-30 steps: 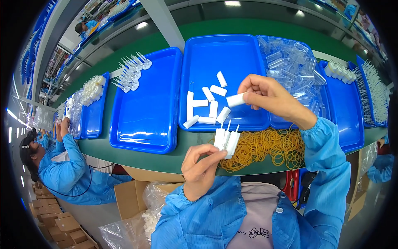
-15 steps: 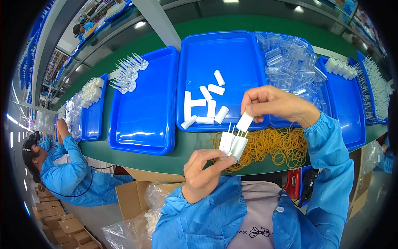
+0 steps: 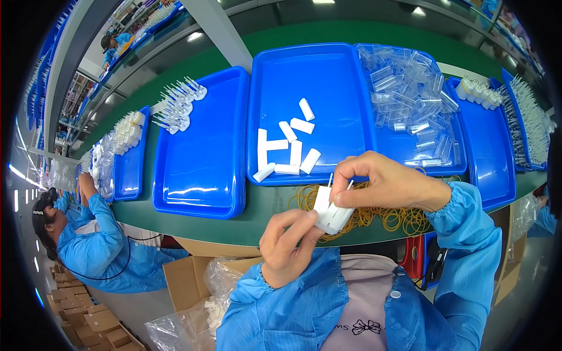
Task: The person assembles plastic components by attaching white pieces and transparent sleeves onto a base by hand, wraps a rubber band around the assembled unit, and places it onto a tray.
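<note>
In front of my chest, my left hand (image 3: 288, 241) grips a small group of white pinned blocks (image 3: 335, 220) between thumb and fingers; thin pins stick up from them. My right hand (image 3: 383, 182) is closed over the tops of these blocks, with thumb and index finger pinching a white piece whose outline is largely hidden by the fingers. Beyond my hands, several short white blocks (image 3: 296, 153) lie loosely in the near part of the blue middle tray (image 3: 304, 70).
Yellow rubber bands (image 3: 404, 219) lie heaped beneath my right hand. Clear plastic sleeves (image 3: 404, 96) fill the right-hand tray. White pinned pieces (image 3: 175, 108) stand at the left tray's far corner (image 3: 222, 88). A co-worker in blue (image 3: 96, 234) sits at left, beside a cardboard box (image 3: 184, 281).
My right hand has come down and toward my left hand, bringing the white piece from above the pins onto the held blocks. The loose blocks in the tray look the same.
</note>
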A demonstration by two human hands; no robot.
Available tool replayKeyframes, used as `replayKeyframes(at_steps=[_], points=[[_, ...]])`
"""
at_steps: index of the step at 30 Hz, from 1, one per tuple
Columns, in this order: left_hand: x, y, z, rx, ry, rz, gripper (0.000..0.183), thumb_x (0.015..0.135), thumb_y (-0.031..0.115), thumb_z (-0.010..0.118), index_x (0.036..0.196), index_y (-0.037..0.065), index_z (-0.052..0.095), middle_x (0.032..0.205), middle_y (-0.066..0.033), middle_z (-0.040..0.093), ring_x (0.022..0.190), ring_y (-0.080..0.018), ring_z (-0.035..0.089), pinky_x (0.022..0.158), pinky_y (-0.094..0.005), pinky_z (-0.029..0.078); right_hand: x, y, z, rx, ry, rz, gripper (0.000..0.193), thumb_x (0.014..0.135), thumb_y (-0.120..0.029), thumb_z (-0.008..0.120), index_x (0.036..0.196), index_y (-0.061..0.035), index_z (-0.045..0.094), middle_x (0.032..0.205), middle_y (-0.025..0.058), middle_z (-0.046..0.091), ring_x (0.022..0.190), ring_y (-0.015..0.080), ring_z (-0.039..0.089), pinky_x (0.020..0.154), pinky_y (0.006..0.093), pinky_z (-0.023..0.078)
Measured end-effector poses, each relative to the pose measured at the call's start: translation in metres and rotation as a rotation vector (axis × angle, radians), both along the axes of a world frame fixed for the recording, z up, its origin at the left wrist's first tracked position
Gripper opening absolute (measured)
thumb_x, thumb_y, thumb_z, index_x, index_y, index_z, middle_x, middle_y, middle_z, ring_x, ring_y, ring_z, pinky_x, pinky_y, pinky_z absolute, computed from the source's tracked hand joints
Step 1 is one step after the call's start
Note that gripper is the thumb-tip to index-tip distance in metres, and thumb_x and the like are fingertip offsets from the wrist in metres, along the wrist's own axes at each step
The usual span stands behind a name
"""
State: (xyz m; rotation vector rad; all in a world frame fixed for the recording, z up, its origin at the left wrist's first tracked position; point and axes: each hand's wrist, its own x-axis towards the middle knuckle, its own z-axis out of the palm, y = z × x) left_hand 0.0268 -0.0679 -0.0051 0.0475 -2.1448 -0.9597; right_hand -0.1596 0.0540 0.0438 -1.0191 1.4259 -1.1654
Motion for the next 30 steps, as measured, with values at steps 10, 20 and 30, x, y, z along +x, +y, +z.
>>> replayKeyframes(at_steps=[10, 20, 30], points=[[-0.002, -0.007, -0.002, 0.199, -0.123, -0.222, 0.062, 0.063, 0.009, 0.083, 0.117, 0.0, 0.055, 0.113, -0.0171, 0.055, 0.094, -0.0264, 0.06, 0.08, -0.0347, 0.05, 0.007, 0.009, -0.008, -0.16, 0.083, -0.035, 0.02, 0.084, -0.02, 0.063, 0.08, -0.0013, 0.064, 0.077, 0.0068, 0.065, 0.074, 0.011, 0.058, 0.067, 0.0283, 0.046], [-0.019, 0.021, 0.001, 0.841, -0.139, -0.404, 0.092, 0.068, 0.014, 0.083, 0.14, 0.001, 0.026, 0.136, -0.0175, 0.037, 0.11, -0.0251, 0.056, 0.09, -0.0341, 0.048, 0.022, 0.017, 0.004, -0.24, 0.363, -0.131, 0.01, 0.084, -0.017, 0.064, 0.083, -0.0069, 0.064, 0.077, 0.0019, 0.061, 0.075, 0.018, 0.052, 0.071, 0.0332, 0.04], [-0.014, 0.014, -0.009, 1.11, -0.293, -0.42, 0.071, 0.074, 0.003, 0.075, 0.133, -0.005, 0.037, 0.122, -0.0131, 0.052, 0.111, -0.0202, 0.055, 0.095, -0.0325, 0.045, -0.042, 0.032, 0.032, -0.368, 0.567, -0.462, 0.024, 0.08, -0.012, 0.069, 0.102, -0.0056, 0.064, 0.098, 0.0049, 0.062, 0.096, 0.0153, 0.057, 0.086, 0.0299, 0.045]])
